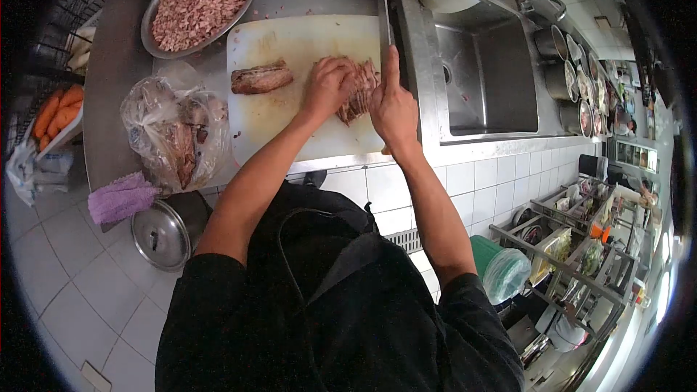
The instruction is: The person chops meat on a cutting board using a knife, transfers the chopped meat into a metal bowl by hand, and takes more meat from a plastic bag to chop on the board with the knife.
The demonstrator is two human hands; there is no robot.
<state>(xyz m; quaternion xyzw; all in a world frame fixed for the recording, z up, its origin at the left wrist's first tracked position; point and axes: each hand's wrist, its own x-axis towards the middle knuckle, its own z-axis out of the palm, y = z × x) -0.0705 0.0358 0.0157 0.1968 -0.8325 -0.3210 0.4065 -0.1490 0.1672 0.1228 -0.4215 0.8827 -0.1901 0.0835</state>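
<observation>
On the white cutting board (268, 138), my left hand (328, 91) bends its fingers over a piece of cooked meat cut into slices (359, 93), pressing it down. My right hand (396, 112) is closed around the handle of a kitchen knife (384, 11), its index finger stretched along the top. The long blade points away from me at the right end of the slices; its handle is mostly hidden by the hand. A separate uncut chunk of meat (261, 78) lies to the left of my left hand.
A metal bowl (147, 33) of diced meat stands at the back left. Nearer are a clear plastic bag (145, 120) of meat and a purple cloth (122, 197) at the counter edge. A steel sink (494, 80) lies to the right. A lidded pot (161, 236) stands below.
</observation>
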